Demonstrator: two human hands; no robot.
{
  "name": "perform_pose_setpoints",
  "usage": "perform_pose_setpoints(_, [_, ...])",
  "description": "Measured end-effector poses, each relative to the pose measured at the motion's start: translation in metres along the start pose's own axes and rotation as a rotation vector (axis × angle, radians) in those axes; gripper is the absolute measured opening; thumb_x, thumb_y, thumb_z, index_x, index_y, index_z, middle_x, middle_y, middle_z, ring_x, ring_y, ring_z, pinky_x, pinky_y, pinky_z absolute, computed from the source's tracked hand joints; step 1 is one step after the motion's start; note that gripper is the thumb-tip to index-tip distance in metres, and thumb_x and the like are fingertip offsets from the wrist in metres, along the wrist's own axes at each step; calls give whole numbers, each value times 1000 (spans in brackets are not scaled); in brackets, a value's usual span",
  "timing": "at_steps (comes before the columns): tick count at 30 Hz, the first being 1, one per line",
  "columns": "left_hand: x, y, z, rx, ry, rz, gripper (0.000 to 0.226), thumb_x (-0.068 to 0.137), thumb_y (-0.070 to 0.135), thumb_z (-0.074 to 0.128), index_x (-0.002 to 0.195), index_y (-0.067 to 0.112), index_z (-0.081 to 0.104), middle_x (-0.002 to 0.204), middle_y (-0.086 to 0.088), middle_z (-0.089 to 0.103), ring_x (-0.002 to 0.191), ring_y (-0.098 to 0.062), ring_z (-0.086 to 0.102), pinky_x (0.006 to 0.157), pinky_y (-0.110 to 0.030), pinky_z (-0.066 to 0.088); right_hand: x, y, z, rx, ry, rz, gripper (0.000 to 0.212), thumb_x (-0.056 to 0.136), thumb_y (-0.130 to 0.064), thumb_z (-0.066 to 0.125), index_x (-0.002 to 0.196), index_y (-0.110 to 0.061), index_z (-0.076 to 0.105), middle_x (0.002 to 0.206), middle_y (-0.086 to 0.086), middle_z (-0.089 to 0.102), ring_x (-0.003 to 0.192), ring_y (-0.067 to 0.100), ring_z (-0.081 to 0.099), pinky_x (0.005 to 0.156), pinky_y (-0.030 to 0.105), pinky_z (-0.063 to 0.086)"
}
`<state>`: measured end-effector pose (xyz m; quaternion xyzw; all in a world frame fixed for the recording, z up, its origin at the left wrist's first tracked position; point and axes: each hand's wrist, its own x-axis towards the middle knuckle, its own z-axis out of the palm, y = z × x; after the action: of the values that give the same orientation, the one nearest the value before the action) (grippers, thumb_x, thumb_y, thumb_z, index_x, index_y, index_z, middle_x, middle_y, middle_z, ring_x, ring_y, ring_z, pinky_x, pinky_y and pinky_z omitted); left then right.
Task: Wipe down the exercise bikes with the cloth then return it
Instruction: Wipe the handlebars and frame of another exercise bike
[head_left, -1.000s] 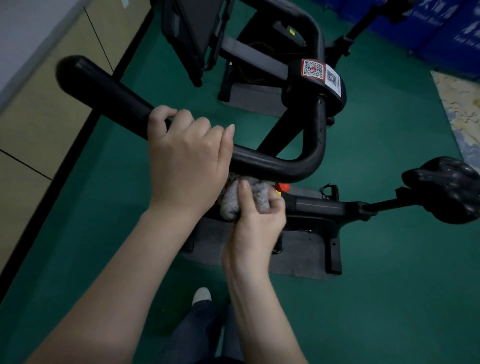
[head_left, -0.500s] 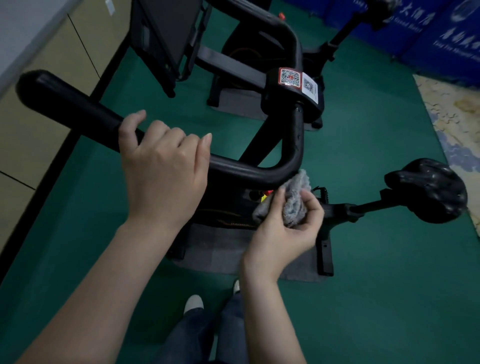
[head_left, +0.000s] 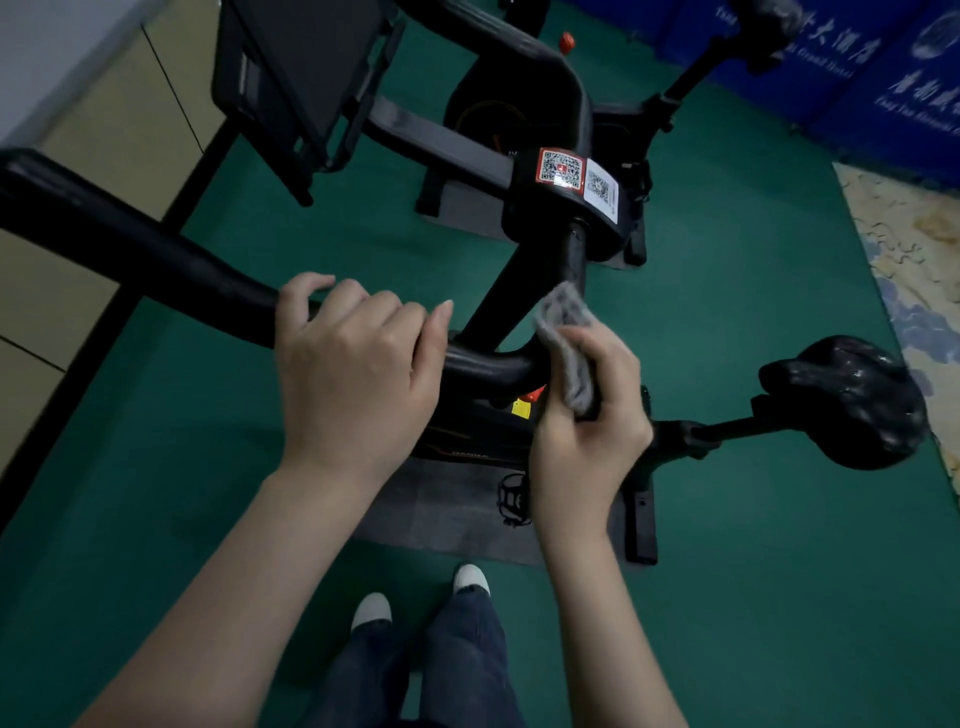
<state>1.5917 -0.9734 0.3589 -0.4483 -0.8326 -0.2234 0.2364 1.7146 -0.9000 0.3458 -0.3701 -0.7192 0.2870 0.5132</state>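
A black exercise bike stands right in front of me, its curved handlebar (head_left: 156, 260) running from the left edge to a bend at centre. My left hand (head_left: 358, 364) is curled over the top of the bar, gripping it. My right hand (head_left: 587, 415) holds a grey cloth (head_left: 563, 343) pressed against the bend of the handlebar, where it turns up toward the stem with two QR stickers (head_left: 576, 179). The bike's black saddle (head_left: 847, 400) sticks out to the right.
A second black bike (head_left: 509, 93) with a tilted screen (head_left: 306, 78) stands just behind. Green floor (head_left: 753, 571) surrounds both bikes. Yellow wall panels (head_left: 104, 130) run along the left, blue banners (head_left: 883, 62) stand at the back right, and a patterned mat (head_left: 914, 249) lies at right. My shoes (head_left: 421, 592) are below.
My right hand has carried the cloth from under the middle of the handlebar rightward and up around its bend. My left hand has kept its grip on the bar.
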Motion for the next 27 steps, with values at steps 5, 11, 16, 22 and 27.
perform_pose_setpoints(5, [0, 0, 1, 8, 44, 3, 46, 101, 29, 41, 62, 12, 59, 57, 0, 59, 63, -23, 53, 83, -37, 31, 35, 3, -24, -156, -433, -266, 24, 82, 11, 55, 97, -4, 67, 100, 3, 68, 100, 21, 61, 104, 36, 40])
perform_pose_setpoints(11, [0, 1, 2, 28, 72, -14, 45, 100, 28, 43, 58, 14, 55, 55, 0, 56, 61, -21, 50, 79, -36, 31, 112, -17, -8, -362, -1067, -264, 15, 91, -9, 56, 100, -13, 67, 91, 1, 71, 91, 21, 65, 81, 38, 51])
perform_pose_setpoints(16, [0, 2, 1, 44, 103, -16, 43, 98, 25, 45, 58, 13, 55, 55, 0, 55, 61, -23, 51, 78, -36, 32, 137, -29, 31, -425, -1635, -283, 12, 88, -13, 61, 94, -22, 66, 88, -5, 69, 82, 9, 61, 74, 20, 47])
perform_pose_setpoints(22, [1, 4, 2, 59, 74, -47, 44, 99, 26, 43, 59, 12, 58, 55, 0, 57, 60, -23, 53, 79, -36, 33, 151, -15, 15, -293, -1623, -343, 13, 87, -14, 66, 100, -17, 70, 87, -5, 71, 80, 3, 64, 73, 20, 52])
perform_pose_setpoints(27, [2, 11, 0, 55, -19, -98, 49, 100, 34, 39, 65, 11, 65, 62, -1, 64, 71, -23, 59, 100, -39, 30, 143, 10, -12, -124, -1234, -419, 32, 83, 9, 57, 102, -13, 71, 93, -21, 62, 94, 8, 61, 84, 24, 50])
